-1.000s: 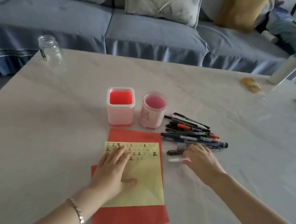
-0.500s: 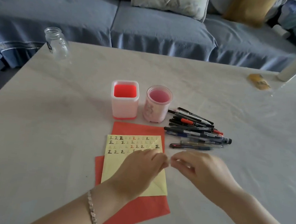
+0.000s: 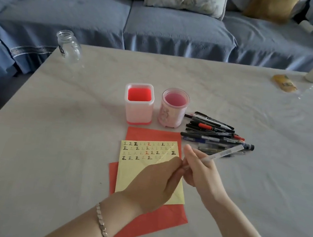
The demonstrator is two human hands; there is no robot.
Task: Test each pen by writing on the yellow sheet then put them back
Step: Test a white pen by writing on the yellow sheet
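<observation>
Table [image 3: 52, 146] fills view. Red sheet [image 3: 160, 221] lies under yellow sheet [image 3: 136, 174] near centre, rows of marks along yellow's 12 o'clock edge. Left hand [image 3: 154, 185] over sheet's 3 o'clock edge, fingers curled, pinching lower end of white pen [image 3: 223, 154]. Right hand [image 3: 203, 175] wrapped round barrel. Pen pile [image 3: 214, 132] at 2 o'clock of sheet. Square holder [image 3: 138, 112] and round holder [image 3: 172, 116] at 12. White pen off table, long axis 8-to-2 o'clock, free end toward 2, over pile's near edge.
</observation>
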